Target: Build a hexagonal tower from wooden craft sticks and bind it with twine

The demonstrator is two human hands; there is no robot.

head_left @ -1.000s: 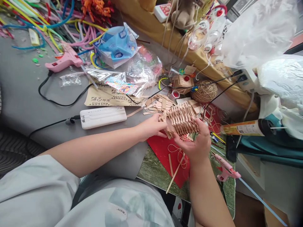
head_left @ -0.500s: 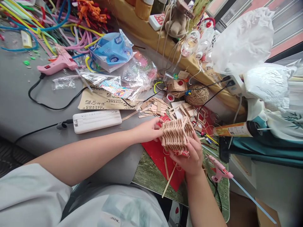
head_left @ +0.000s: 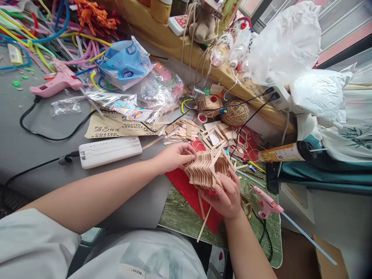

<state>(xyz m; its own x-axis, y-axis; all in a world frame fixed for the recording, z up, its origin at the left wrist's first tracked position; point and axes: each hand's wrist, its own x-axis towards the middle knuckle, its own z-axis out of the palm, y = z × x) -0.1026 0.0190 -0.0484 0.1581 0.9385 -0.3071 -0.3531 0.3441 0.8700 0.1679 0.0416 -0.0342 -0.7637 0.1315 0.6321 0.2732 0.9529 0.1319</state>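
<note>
Between my hands is a hollow box of stacked wooden craft sticks (head_left: 202, 170), tilted above a red sheet (head_left: 183, 190). My left hand (head_left: 175, 157) pinches its far left end with thumb and fingers. Wrapped round its right side and underside is my right hand (head_left: 225, 193), fingers closed against the open end. Two loose sticks (head_left: 205, 224) lie under the box on the red sheet and the green wood-patterned board. Just beyond the box is a pile of flat craft sticks (head_left: 188, 130).
A pink glue gun (head_left: 269, 203) with a long glue stick stands at the right; another pink glue gun (head_left: 59, 80) lies left. Nearby are a white power bank (head_left: 110, 151), a sandpaper sheet (head_left: 116, 128), a twine ball (head_left: 236, 112) and a drink cup (head_left: 281, 151). Black cables cross the back.
The stick box has turned in my hands, so its open end faces more toward me. Both hands keep hold of it. The whole view has shifted slightly.
</note>
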